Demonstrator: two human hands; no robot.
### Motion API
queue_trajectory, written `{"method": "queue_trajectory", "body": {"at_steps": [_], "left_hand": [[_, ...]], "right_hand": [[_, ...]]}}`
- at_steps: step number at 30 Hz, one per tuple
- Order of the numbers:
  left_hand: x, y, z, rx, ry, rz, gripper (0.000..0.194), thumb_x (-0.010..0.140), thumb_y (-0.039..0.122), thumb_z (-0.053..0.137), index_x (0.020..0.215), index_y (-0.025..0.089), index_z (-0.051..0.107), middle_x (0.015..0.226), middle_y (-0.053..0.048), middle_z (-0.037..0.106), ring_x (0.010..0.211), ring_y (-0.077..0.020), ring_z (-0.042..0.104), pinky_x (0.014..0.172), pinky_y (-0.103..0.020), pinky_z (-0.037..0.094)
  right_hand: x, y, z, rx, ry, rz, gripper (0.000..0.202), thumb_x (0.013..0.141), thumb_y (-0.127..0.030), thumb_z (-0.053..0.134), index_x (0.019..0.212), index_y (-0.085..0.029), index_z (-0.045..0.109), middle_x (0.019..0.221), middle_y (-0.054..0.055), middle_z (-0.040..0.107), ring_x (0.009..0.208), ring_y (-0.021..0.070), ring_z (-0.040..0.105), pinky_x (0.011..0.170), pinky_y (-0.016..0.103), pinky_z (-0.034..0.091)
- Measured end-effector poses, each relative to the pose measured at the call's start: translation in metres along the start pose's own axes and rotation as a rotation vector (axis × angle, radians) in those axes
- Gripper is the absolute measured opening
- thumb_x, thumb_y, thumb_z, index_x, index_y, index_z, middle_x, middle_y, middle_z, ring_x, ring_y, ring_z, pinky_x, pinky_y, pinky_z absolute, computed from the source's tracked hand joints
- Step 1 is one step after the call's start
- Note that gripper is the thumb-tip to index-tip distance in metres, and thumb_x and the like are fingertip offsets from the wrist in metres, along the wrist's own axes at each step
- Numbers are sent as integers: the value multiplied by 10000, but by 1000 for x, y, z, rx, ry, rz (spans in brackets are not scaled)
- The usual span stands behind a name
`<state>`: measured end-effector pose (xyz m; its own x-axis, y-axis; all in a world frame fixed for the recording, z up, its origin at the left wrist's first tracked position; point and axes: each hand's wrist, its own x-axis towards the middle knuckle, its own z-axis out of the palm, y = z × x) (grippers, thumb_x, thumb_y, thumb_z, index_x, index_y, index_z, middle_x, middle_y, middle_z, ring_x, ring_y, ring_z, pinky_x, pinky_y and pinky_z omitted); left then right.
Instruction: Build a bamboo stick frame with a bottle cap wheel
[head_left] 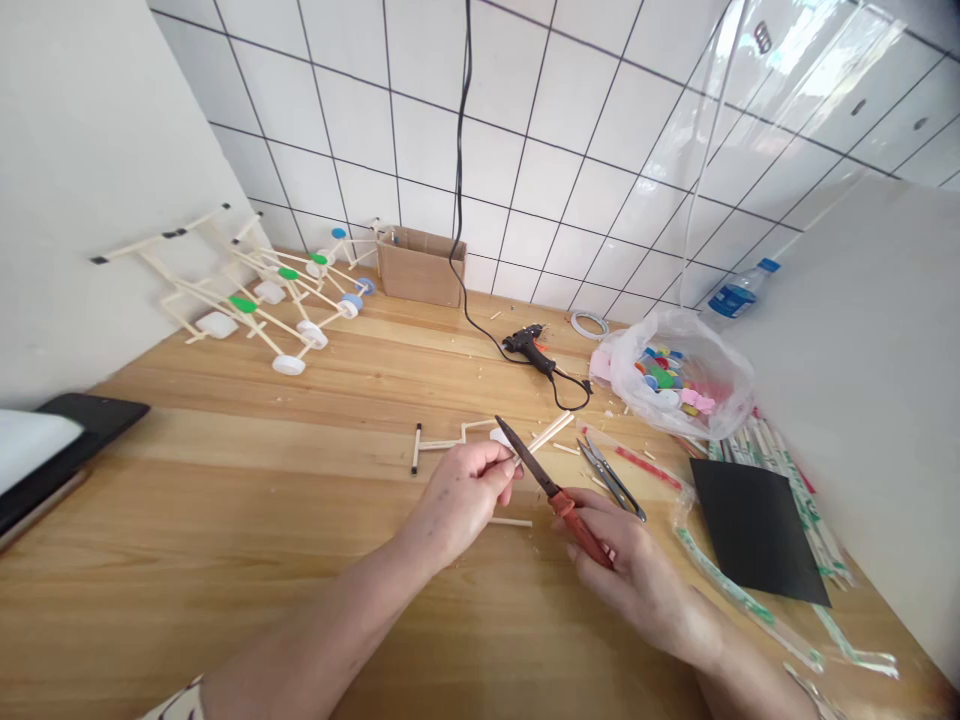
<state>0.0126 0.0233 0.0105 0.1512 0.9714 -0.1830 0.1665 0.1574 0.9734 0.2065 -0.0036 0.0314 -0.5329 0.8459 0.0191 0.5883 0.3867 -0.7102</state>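
My left hand (pixel 465 495) is closed around a pair of thin pale wooden sticks (pixel 553 432), whose far ends point up and to the right. In my right hand (pixel 634 565) is a knife (pixel 577 525) with a red handle and a dark, narrow blade. The blade crosses in front of the sticks close to my left fingertips; whether it touches them I cannot tell. Just beyond my left hand lies a small stick frame (pixel 442 444) with a black-tipped crossbar, partly hidden. A loose stick (pixel 514 522) lies on the table between my hands.
Several stick models with bottle-cap wheels (pixel 289 365) stand at the back left near a cardboard box (pixel 421 268). A glue gun (pixel 532 350), tape roll (pixel 589 325), bag of caps (pixel 626 375), thread snips (pixel 611 480), black sheet (pixel 757 530) and wrapped sticks (pixel 814 500) lie beyond and right.
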Motion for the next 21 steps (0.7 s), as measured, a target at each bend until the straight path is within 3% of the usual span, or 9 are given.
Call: {"method": "queue_trajectory", "body": {"at_steps": [5,7,11,16,21], "left_hand": [[-2,5,1,1,13,1,270,794,246,438,531,190,466,523,27,510,463,-107,393,467,-229,268],[-4,7,1,-4,14,2,272,797,246,441,533,187,473,515,32,500,452,-102,389,460,-225,265],[-6,12,2,-17,16,-10,251,811,231,442,577,178,517,492,46,480,422,-91,363,442,-220,253],[-7,16,3,-29,10,-32,241,820,207,457,594,171,532,488,46,495,411,-82,350,426,-215,245],[-8,18,4,-26,1,-53,241,835,207,454,607,178,527,473,49,473,408,-88,346,414,-217,243]], "right_hand": [[-2,-2,-8,119,-53,71,120,788,-133,504,710,-171,587,956,97,599,1093,265,549,847,303,475],[-5,0,-10,190,-86,116,98,793,-157,534,803,-176,630,1104,107,598,1169,274,513,928,331,442],[-10,10,-14,345,-138,232,289,803,-212,586,1087,-218,641,1331,96,521,1279,279,433,1070,411,312],[-12,18,-16,462,-176,250,348,803,-301,621,1146,-254,646,1337,75,535,1278,275,437,1077,420,308],[-13,16,-14,421,-176,239,341,819,-299,612,1158,-269,631,1357,65,511,1331,258,373,1094,404,289]]}}
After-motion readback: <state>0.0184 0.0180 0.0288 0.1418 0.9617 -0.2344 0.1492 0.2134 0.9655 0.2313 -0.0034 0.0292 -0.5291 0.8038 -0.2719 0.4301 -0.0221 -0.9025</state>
